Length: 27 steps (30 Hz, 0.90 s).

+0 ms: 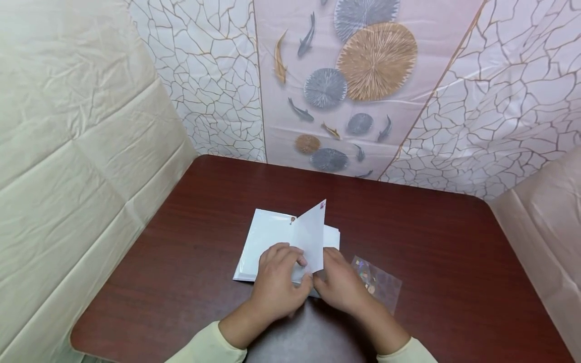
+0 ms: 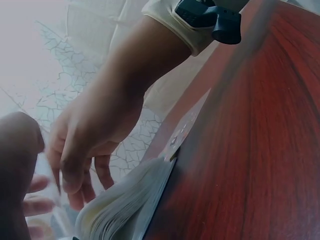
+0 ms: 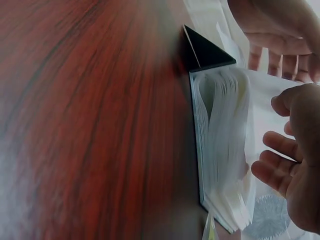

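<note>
A small thick book with white pages (image 1: 270, 237) lies spread on the table, a little sticker (image 1: 292, 220) near the top of its left side. One page (image 1: 310, 237) stands upright, with a pink sticker (image 1: 323, 204) at its upper corner. My left hand (image 1: 281, 277) is over the left side, its fingers loosely bent beside the raised page. On the page's other side is my right hand (image 1: 339, 280), its fingertips partly hidden by the page. Thumb and fingers of this hand (image 3: 295, 155) show apart in the right wrist view, over the fanned page block (image 3: 225, 135).
A clear plastic sleeve with small shiny stickers (image 1: 366, 277) lies just right of my right hand. The dark red table (image 1: 181, 262) has a rounded back edge, with patterned sheets (image 1: 218, 101) hanging behind it and plain beige cloth (image 1: 91, 151) on the left.
</note>
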Available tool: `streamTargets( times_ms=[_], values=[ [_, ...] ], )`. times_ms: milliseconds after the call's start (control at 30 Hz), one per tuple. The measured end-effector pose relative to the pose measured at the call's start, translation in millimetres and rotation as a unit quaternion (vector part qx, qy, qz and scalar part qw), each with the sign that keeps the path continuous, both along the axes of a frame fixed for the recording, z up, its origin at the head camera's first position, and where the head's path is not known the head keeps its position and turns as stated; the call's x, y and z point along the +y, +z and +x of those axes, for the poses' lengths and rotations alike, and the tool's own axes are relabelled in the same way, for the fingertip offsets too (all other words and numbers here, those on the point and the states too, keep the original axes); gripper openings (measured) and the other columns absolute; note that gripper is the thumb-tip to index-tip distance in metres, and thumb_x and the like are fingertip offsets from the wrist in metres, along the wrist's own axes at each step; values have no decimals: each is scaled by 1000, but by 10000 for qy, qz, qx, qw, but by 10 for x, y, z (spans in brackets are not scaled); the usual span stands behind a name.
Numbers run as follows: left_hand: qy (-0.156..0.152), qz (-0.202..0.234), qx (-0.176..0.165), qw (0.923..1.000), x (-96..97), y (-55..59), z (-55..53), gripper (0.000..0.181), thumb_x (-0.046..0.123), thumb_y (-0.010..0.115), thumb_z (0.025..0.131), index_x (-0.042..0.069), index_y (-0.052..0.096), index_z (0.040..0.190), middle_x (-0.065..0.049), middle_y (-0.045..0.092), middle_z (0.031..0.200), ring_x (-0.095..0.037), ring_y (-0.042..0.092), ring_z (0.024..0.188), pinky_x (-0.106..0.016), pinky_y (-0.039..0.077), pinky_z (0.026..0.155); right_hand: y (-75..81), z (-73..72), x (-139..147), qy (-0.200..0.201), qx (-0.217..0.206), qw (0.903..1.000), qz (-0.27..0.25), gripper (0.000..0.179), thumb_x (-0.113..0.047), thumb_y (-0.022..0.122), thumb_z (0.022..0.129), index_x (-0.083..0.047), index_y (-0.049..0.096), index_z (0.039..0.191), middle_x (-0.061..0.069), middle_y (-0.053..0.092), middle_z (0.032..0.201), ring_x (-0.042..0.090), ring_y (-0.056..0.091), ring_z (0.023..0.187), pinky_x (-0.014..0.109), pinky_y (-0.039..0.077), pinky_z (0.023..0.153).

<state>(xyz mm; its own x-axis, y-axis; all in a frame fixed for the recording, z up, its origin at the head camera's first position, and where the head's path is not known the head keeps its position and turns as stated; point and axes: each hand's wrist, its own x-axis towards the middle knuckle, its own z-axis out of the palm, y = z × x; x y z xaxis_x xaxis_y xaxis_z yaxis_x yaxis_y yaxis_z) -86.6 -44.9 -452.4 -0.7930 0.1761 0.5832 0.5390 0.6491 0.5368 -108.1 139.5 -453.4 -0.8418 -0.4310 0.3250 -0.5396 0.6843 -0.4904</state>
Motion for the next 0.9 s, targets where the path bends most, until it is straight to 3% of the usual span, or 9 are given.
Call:
streamTargets(
  times_ms=[167,300,500,667,800,900],
  values=[
    [323,272,-48,9991,-18,22,-8,37,25,75,76,14,60,108,1,63,115,-23,53,118,-46,41,99,12,-12,-87,122,50,9998,142,48,-18,76,90,-7,60,134,9,63,129,24,57,123,47,54,92],
    [456,483,246,9975,-25,41,-29,45,20,79,77,9,58,115,-3,61,117,-25,56,115,-46,44,94,2,-30,-145,259,182,9989,334,59,-18,76,89,-5,55,142,8,61,136,26,53,131,48,52,97],
    [747,797,744,9912,-43,65,-57,47,7,76,77,4,57,120,-10,60,121,-29,56,116,-48,42,98,-24,-47,-211,517,302,9970,484,59,-17,72,91,-12,53,147,3,59,141,21,48,137,44,49,103],
    [950,1066,1348,9805,-41,105,-59,47,7,73,75,3,56,119,-15,55,130,-37,45,125,-53,30,102,-56,-54,-247,750,485,9942,600,49,-15,69,93,-13,60,141,-2,58,143,21,49,135,40,47,104],
    [1176,955,1896,9701,-34,145,-47,38,8,72,74,6,61,110,-22,49,138,-44,35,132,-61,23,97,-57,-44,-261,804,529,9919,831,45,-20,67,97,-13,61,141,-1,56,148,24,48,136,40,45,107],
    [1152,694,1978,9710,-26,151,-29,28,9,71,75,10,64,102,-22,48,140,-46,32,135,-64,25,95,-61,-40,-263,823,552,9901,990,45,-21,65,98,-13,61,143,1,56,148,27,48,136,40,43,109]
  ],
)
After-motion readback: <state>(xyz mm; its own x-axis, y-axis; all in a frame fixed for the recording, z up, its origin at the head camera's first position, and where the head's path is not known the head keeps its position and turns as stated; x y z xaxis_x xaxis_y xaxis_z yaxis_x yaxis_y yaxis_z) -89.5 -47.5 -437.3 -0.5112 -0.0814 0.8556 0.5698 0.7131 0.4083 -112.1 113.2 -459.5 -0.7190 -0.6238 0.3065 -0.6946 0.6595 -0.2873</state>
